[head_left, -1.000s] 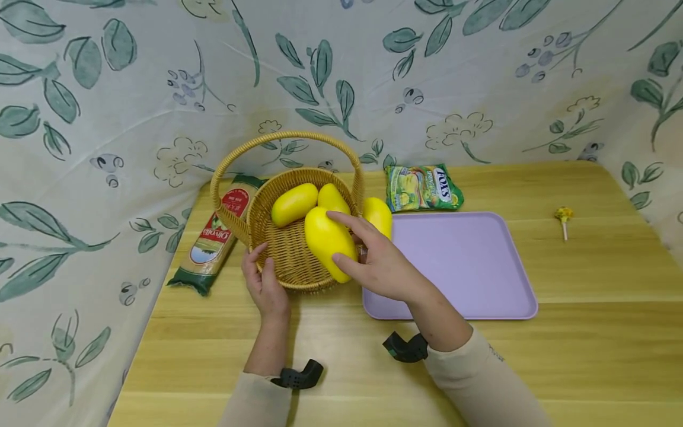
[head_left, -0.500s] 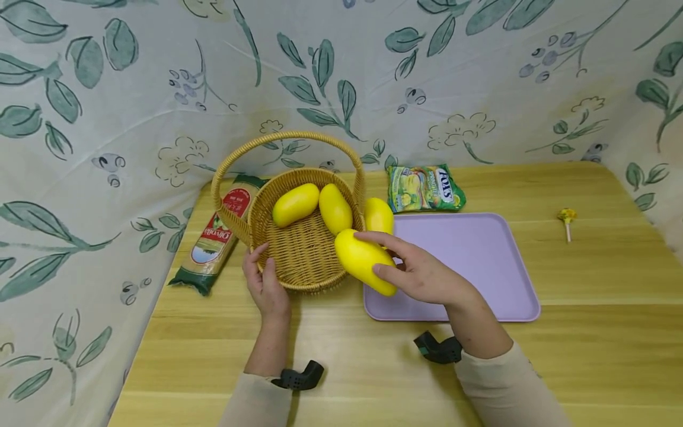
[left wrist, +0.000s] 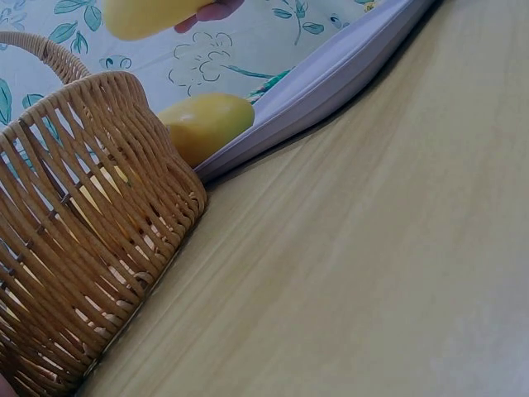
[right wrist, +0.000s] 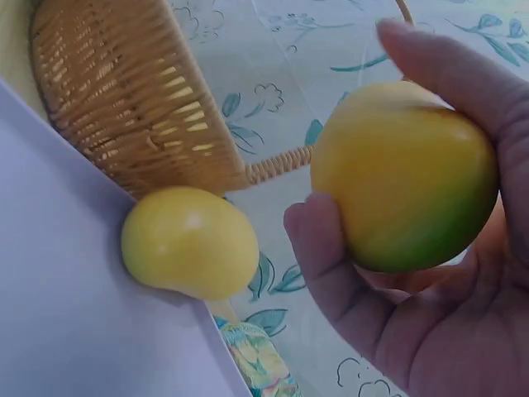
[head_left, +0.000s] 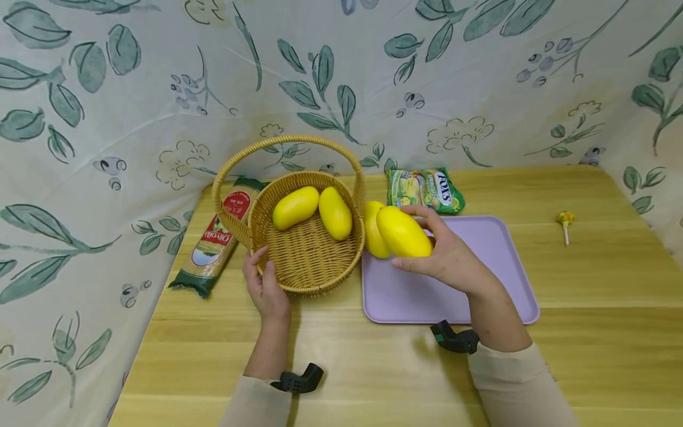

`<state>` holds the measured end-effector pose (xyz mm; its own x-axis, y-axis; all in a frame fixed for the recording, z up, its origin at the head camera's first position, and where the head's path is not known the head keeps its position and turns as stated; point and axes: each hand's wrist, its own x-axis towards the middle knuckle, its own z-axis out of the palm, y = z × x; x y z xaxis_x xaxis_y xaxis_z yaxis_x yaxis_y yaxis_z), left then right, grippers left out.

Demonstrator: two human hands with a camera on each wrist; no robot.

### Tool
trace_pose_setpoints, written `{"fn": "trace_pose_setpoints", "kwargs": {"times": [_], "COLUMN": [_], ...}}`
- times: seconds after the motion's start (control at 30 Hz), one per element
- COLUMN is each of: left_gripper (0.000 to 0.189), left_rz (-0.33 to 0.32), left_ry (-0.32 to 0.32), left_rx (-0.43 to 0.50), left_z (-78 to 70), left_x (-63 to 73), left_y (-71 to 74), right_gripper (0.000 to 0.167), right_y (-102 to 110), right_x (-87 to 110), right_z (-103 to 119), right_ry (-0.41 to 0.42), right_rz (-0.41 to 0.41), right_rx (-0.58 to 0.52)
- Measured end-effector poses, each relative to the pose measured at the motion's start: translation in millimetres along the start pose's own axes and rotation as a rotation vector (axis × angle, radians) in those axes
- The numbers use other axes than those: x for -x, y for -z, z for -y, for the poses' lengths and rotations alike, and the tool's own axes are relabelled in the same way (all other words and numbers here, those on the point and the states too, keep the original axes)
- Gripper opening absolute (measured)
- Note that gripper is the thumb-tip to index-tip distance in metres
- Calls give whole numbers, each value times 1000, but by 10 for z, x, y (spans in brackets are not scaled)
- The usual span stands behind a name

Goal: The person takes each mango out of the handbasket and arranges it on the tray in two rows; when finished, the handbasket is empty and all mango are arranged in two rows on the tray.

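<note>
My right hand (head_left: pixel 447 252) grips a yellow mango (head_left: pixel 404 232) above the left part of the lilac tray (head_left: pixel 480 284). In the right wrist view the held mango (right wrist: pixel 405 178) has a green patch, with thumb and fingers curled round it. Another mango (head_left: pixel 376 230) lies at the tray's left edge, beside the basket. My left hand (head_left: pixel 268 290) holds the near left rim of the wicker basket (head_left: pixel 299 261), thumb inside. Two more mangoes, one at the left (head_left: pixel 296 207) and one at the right (head_left: pixel 335 213), lie in the basket.
A pasta pack (head_left: pixel 213 243) lies left of the basket, partly behind it. Behind the tray is a green candy bag (head_left: pixel 424 190). A lollipop (head_left: pixel 565 225) lies on the right of the wooden table (head_left: pixel 603 344). The basket's tall handle (head_left: pixel 288 140) arches up before the patterned cloth.
My right hand has carried the mango out from over the basket, rightward to above the tray. My left hand has stayed on the basket rim.
</note>
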<state>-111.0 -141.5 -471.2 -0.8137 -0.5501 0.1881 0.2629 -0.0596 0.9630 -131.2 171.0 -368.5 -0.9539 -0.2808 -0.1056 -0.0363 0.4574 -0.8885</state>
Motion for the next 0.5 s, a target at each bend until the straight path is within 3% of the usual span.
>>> {"fn": "trace_pose_setpoints", "kwargs": {"times": [0.3, 0.5], "left_gripper": [33, 34], "left_rz": [9, 1], "left_ry": [11, 18], "left_rx": [0, -4], "left_z": [-2, -24], "left_x": [11, 17], "left_y": [2, -10], "right_gripper": [81, 74], "right_y": [173, 219], "right_x": [-36, -80], "right_z": [-114, -195], "right_ry": [-55, -66], "right_rz": [-206, -278], "right_rx": [2, -15]}}
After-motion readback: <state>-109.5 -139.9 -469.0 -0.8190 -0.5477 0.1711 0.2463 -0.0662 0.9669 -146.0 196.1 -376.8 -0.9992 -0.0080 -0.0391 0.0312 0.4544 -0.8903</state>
